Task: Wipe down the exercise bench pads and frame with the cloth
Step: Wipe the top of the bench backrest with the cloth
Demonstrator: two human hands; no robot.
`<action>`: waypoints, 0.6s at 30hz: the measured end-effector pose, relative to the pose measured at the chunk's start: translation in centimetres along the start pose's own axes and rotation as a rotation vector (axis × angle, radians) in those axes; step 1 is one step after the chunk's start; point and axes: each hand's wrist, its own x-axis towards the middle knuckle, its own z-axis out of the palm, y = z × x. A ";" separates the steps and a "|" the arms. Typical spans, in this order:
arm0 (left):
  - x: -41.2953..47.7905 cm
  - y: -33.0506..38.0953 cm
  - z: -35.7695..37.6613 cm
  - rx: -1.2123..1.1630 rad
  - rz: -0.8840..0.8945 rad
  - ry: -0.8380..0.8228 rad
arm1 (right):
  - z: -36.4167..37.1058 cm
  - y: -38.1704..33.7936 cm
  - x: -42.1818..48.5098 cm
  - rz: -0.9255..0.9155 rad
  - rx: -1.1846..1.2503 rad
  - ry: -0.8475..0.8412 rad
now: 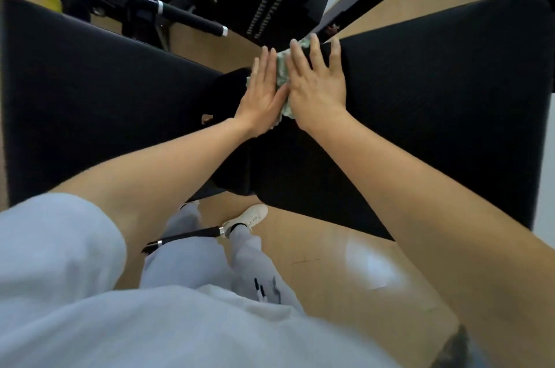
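Observation:
A black exercise bench fills the view, with one pad (105,91) on the left and a second pad (444,115) on the right, meeting at a narrow middle. A pale green patterned cloth (283,73) lies on that middle part, by the far edge. My left hand (264,97) presses flat on the cloth's left side with straight fingers. My right hand (318,82) presses flat on its right side, fingers spread and reaching the pad's far edge. Most of the cloth is hidden under both hands.
Beyond the bench stands a black cable machine with a weight stack (270,4) and a black handle bar (186,17). Another bar (186,237) juts out below the bench near my white shoe (249,217). The floor (345,262) is tan wood.

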 end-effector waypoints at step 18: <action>-15.7 -1.3 7.9 0.093 0.147 0.025 | 4.5 -4.6 -16.0 -0.035 0.041 -0.007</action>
